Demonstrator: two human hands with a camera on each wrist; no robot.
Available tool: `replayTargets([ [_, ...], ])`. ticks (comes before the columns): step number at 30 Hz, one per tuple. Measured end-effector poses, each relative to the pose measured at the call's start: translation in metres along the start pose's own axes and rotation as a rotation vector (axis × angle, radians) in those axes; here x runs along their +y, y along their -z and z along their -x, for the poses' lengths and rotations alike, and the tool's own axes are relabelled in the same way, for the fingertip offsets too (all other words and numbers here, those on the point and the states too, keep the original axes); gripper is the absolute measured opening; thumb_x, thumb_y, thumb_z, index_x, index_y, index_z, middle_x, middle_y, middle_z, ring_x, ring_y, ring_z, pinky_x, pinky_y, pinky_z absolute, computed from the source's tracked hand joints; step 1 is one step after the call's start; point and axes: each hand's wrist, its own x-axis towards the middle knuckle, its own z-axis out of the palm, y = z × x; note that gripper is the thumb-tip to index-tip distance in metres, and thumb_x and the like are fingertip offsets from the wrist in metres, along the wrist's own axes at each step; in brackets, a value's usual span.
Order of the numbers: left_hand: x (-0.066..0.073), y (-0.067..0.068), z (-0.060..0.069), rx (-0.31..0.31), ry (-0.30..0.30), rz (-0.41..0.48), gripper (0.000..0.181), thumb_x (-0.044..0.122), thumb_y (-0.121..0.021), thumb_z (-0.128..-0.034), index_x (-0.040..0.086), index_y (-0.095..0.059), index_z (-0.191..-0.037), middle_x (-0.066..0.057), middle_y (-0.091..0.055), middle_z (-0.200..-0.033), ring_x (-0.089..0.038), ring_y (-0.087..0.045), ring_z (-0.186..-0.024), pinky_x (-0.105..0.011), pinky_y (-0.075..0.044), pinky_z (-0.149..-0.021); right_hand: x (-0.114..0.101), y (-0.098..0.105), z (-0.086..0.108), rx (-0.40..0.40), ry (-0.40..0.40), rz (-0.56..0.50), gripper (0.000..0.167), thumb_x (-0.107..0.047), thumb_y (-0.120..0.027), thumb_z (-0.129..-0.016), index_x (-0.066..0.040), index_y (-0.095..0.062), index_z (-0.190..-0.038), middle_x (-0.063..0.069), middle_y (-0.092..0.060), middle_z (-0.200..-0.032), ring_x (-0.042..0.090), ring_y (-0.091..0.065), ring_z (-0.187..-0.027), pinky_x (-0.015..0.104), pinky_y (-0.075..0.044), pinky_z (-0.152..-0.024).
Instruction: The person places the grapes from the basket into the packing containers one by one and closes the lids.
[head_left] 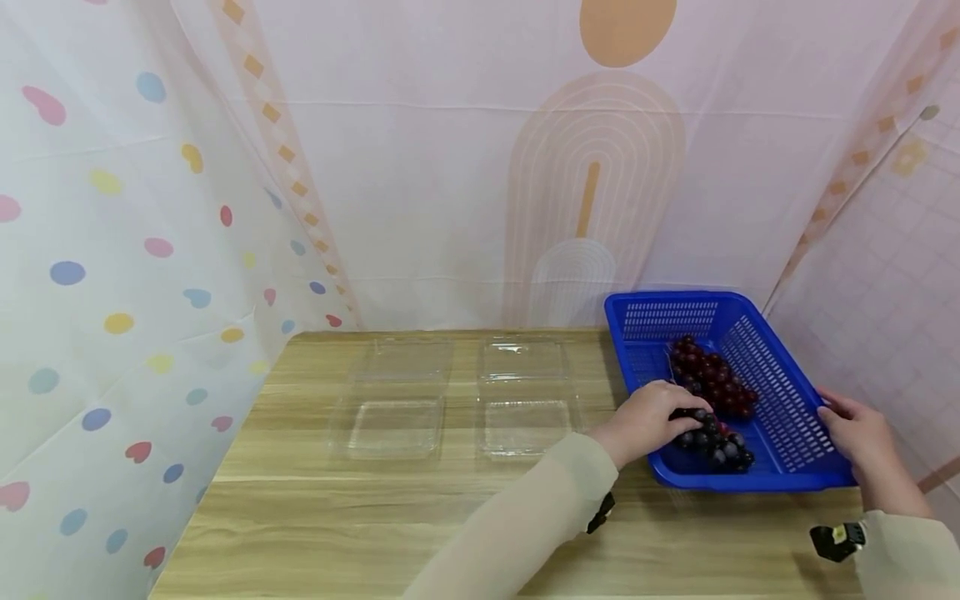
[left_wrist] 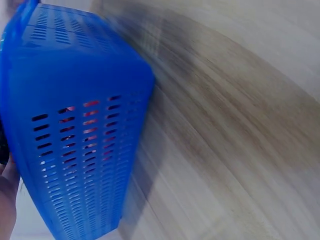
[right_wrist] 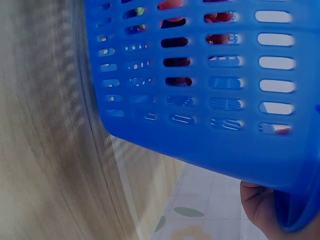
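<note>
A blue plastic basket [head_left: 780,367] with slotted walls stands at the right of the table. In it lie a bunch of dark red grapes [head_left: 716,382] and, nearer the front, a bunch of black grapes [head_left: 722,450]. My left hand [head_left: 654,419] reaches over the basket's left rim and pinches the upper end of the black bunch between thumb and fingers. My right hand [head_left: 860,429] grips the basket's right rim, thumb on the inner side. In the right wrist view, fingers [right_wrist: 257,205] curl under that rim. Only a sliver of the left hand [left_wrist: 7,202] shows in the left wrist view.
Two clear plastic clamshell boxes, one on the left [head_left: 393,427] and one on the right [head_left: 527,425], lie unfolded on the wooden table [head_left: 315,517]. Patterned curtains [head_left: 420,200] hang behind and beside the table. Part of the basket's right side reaches past the table edge.
</note>
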Motion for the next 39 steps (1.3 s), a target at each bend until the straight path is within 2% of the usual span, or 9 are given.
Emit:
replayTargets([
  [10, -0.005, 0.014, 0.008, 0.208, -0.028, 0.105, 0.029, 0.029, -0.059, -0.0926, 0.026, -0.065, -0.121, 0.012, -0.066, -0.116, 0.0, -0.057, -0.109, -0.009, -0.036, -0.099, -0.003, 0.001, 0.002, -0.011, -0.009, -0.002, 0.051, -0.023, -0.031, -0.103, 0.001, -0.02, -0.146, 0.037, -0.025, -0.143, 0.052, -0.032, -0.123, 0.068, -0.028, -0.1],
  [17, -0.015, 0.023, 0.017, 0.316, 0.01, 0.224, 0.027, 0.028, -0.061, -0.092, 0.023, -0.067, -0.118, 0.01, -0.067, -0.115, -0.003, -0.056, -0.113, -0.011, -0.038, -0.1, -0.004, 0.001, 0.002, -0.02, 0.0, 0.019, 0.053, -0.026, -0.032, -0.102, 0.0, -0.02, -0.146, 0.037, -0.024, -0.143, 0.053, -0.031, -0.124, 0.068, -0.028, -0.1],
  [21, -0.018, 0.031, 0.024, 0.361, 0.048, 0.32, 0.027, 0.027, -0.061, -0.092, 0.023, -0.067, -0.118, 0.009, -0.067, -0.116, -0.005, -0.054, -0.117, -0.014, -0.041, -0.098, -0.004, 0.002, 0.002, -0.021, -0.002, 0.025, 0.052, -0.026, -0.031, -0.102, 0.0, -0.019, -0.147, 0.037, -0.023, -0.144, 0.053, -0.029, -0.125, 0.068, -0.028, -0.1],
  [24, -0.022, 0.038, 0.031, 0.385, 0.071, 0.384, 0.028, 0.025, -0.061, -0.0917, 0.022, -0.067, -0.119, 0.008, -0.066, -0.116, -0.005, -0.054, -0.114, -0.013, -0.047, -0.087, -0.002, 0.002, 0.001, -0.021, 0.011, 0.031, 0.053, -0.026, -0.031, -0.102, 0.001, -0.02, -0.146, 0.038, -0.024, -0.143, 0.053, -0.029, -0.125, 0.068, -0.028, -0.1],
  [27, -0.026, 0.044, 0.038, 0.411, 0.082, 0.42, 0.027, 0.024, -0.062, -0.0911, 0.022, -0.067, -0.118, 0.005, -0.065, -0.116, -0.004, -0.054, -0.111, -0.011, -0.047, -0.076, -0.001, 0.002, 0.001, -0.018, 0.032, 0.039, 0.052, -0.024, -0.031, -0.102, 0.003, -0.02, -0.145, 0.039, -0.025, -0.142, 0.054, -0.029, -0.124, 0.068, -0.029, -0.099],
  [30, -0.031, 0.051, 0.043, 0.443, 0.085, 0.455, 0.026, 0.021, -0.063, -0.0905, 0.02, -0.068, -0.116, 0.002, -0.065, -0.118, -0.003, -0.055, -0.108, -0.009, -0.047, -0.07, 0.0, 0.003, 0.0, -0.018, 0.04, 0.044, 0.053, -0.025, -0.032, -0.102, 0.004, -0.02, -0.145, 0.039, -0.025, -0.142, 0.055, -0.028, -0.125, 0.068, -0.028, -0.1],
  [33, -0.036, 0.057, 0.049, 0.475, 0.078, 0.472, 0.026, 0.018, -0.064, -0.0902, 0.017, -0.069, -0.115, 0.0, -0.066, -0.119, -0.005, -0.057, -0.107, -0.011, -0.049, -0.069, 0.0, 0.002, 0.0, -0.014, 0.034, 0.052, 0.052, -0.024, -0.031, -0.102, 0.003, -0.02, -0.145, 0.039, -0.024, -0.142, 0.055, -0.027, -0.126, 0.068, -0.027, -0.1],
  [39, -0.048, 0.07, 0.064, 0.5, 0.103, 0.483, 0.026, 0.019, -0.064, -0.0902, 0.017, -0.068, -0.116, 0.001, -0.064, -0.121, -0.009, -0.056, -0.114, -0.015, -0.05, -0.08, -0.004, -0.003, 0.001, 0.038, -0.033, 0.032, 0.05, -0.02, -0.032, -0.103, 0.001, -0.021, -0.146, 0.037, -0.026, -0.143, 0.052, -0.033, -0.123, 0.066, -0.032, -0.099],
])
